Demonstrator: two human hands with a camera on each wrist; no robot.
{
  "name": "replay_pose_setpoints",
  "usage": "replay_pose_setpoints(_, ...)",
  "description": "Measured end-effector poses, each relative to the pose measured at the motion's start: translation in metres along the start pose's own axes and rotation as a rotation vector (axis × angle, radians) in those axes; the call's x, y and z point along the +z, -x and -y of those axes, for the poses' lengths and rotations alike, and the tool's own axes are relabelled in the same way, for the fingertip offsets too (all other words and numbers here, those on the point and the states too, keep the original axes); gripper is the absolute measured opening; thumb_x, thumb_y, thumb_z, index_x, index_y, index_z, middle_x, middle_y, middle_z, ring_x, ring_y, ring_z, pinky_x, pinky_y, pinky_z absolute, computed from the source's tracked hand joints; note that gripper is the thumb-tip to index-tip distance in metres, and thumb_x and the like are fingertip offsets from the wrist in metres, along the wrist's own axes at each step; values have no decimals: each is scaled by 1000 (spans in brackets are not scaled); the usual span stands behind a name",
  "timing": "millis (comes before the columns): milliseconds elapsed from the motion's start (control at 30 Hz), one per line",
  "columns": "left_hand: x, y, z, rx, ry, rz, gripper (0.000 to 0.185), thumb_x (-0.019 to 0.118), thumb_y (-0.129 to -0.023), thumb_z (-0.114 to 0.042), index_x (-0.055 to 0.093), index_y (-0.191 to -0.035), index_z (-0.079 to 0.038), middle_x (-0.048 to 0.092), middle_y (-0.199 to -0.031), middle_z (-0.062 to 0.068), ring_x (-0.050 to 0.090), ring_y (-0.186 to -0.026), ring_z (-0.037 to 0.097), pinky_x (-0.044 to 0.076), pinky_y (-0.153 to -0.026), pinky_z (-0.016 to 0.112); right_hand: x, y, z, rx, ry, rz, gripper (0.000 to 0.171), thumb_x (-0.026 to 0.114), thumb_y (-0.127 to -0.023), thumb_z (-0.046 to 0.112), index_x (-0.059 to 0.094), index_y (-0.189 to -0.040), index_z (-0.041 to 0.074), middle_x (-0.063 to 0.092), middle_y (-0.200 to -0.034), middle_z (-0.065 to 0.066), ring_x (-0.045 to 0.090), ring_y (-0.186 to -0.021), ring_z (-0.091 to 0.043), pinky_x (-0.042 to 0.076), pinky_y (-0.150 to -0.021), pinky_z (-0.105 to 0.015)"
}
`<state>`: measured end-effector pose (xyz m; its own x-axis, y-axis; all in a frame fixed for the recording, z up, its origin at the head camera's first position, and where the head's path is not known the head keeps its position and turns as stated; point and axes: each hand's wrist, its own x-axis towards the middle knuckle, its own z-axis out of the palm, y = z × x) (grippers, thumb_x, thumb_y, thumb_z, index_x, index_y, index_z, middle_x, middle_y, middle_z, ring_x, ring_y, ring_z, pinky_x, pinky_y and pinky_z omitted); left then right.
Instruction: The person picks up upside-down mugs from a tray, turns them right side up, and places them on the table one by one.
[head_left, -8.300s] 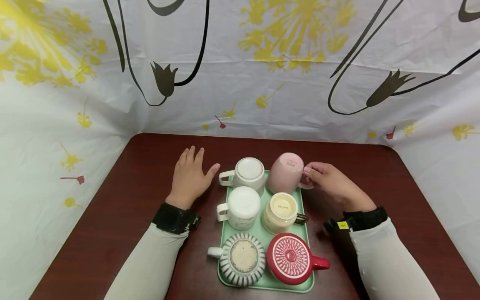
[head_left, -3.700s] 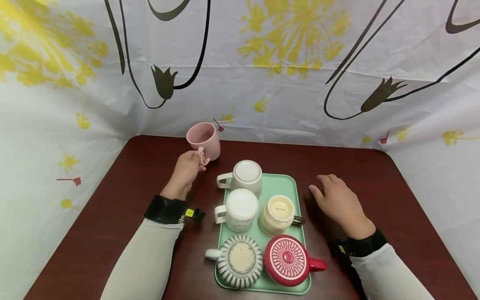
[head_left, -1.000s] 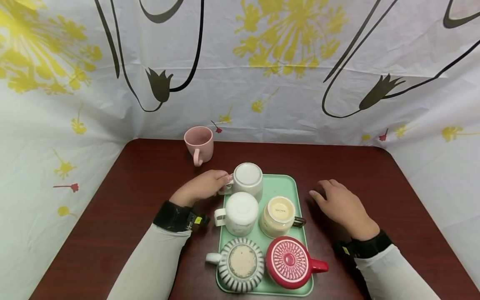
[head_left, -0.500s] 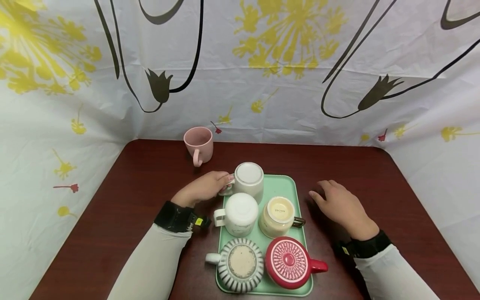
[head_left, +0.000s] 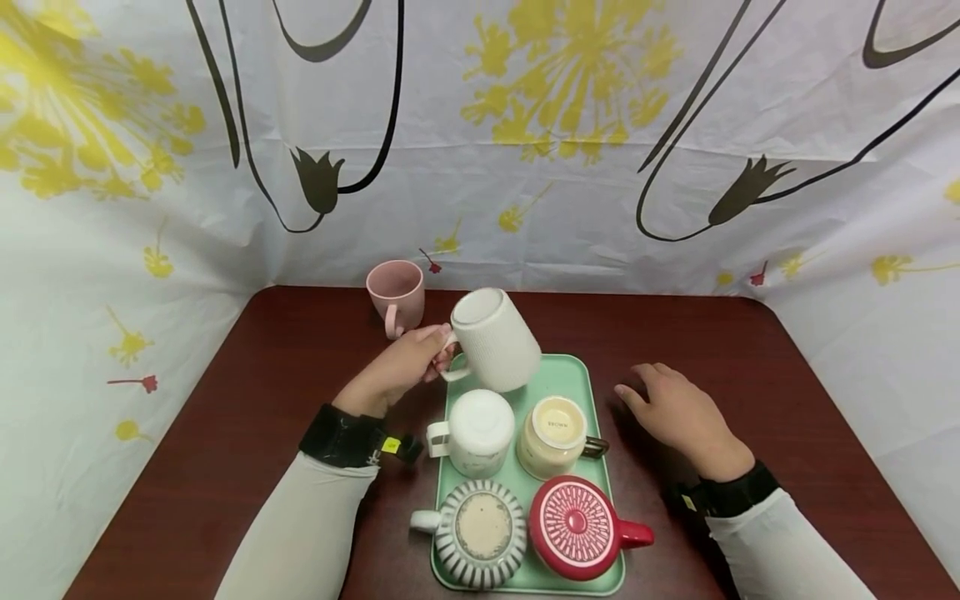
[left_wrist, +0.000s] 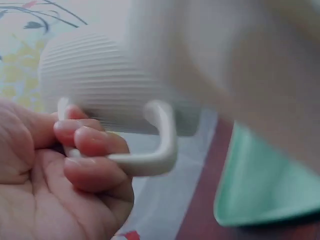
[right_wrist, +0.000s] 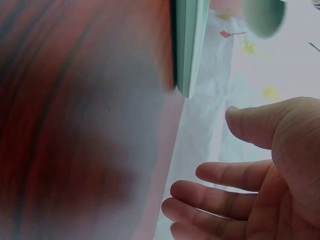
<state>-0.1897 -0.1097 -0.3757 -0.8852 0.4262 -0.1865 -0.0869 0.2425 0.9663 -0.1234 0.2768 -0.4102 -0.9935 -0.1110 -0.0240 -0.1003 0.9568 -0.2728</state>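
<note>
White ribbed mug hangs tilted over tray edge, left hand holding.

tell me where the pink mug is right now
In the head view the pink mug stands upright on the table's far left part by the curtain, off the green tray, just behind the left hand gripping the ribbed white mug.

Left-wrist view: white mug blurred, its rim hidden; right-wrist view – table smeared, tray cut off at top.
</note>
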Motion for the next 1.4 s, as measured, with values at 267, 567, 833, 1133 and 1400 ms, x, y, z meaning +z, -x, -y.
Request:
replay_pose_setpoints(267, 10, 6, -34, 100, 469, 171, 37, 26, -115, -31, 46, -91, -10, 40, -78, -2, 42, -69, 8, 33, -56, 18, -1, 2, -1, 1, -11, -5, 55, 61, -104, 38, 57, -138, -5, 61, -134, -30, 61, -122, -48, 51, -96, -66)
replay_pose_setpoints(567, 39, 7, -55, 97, 1003, 378, 41, 26, -114, -40, 43, -87, -15, 36, -73, -6, 31, -67, 7, 26, -59, 20, -2, 5, -1, 8, -29, 3, 55, 60, -105, 38, 57, -139, -5, 61, -135, -30, 60, -123, -48, 50, -96, -67)
replay_pose_setpoints(833, 62, 3, -54, 73, 1339, 458, 43, 26, -115, -35, 45, -82, -15, 40, -68, -7, 22, -66, 5, 12, -62, 21, -8, 6, 7, 5, -44, -12, 55, 59, -105, 38, 56, -140, -4, 60, -137, -29, 59, -126, -47, 50, -98, -67)
replay_pose_setpoints(1133, 70, 2, -53, 83, 1338, 362, 42, 26, -115, -33, 45, -82, -17, 37, -67, -8, 35, -62, 5, 18, -58, 19, -24, 10, 56, -291, -326, -299, 41, 64, -104, 23, 59, -142, 6, 63, -136, -11, 62, -124, -28, 54, -99, -48)
replay_pose_setpoints(1400, 77, 0, -60, 66, 1325, 305, 40, 27, -114, -37, 44, -83, -18, 36, -66, -9, 35, -62, 5, 24, -56, 19, -46, 6, 115, -379, -860, -89, 35, 58, -108, 18, 59, -142, 11, 61, -140, -7, 61, -119, -13, 56, -94, -26)
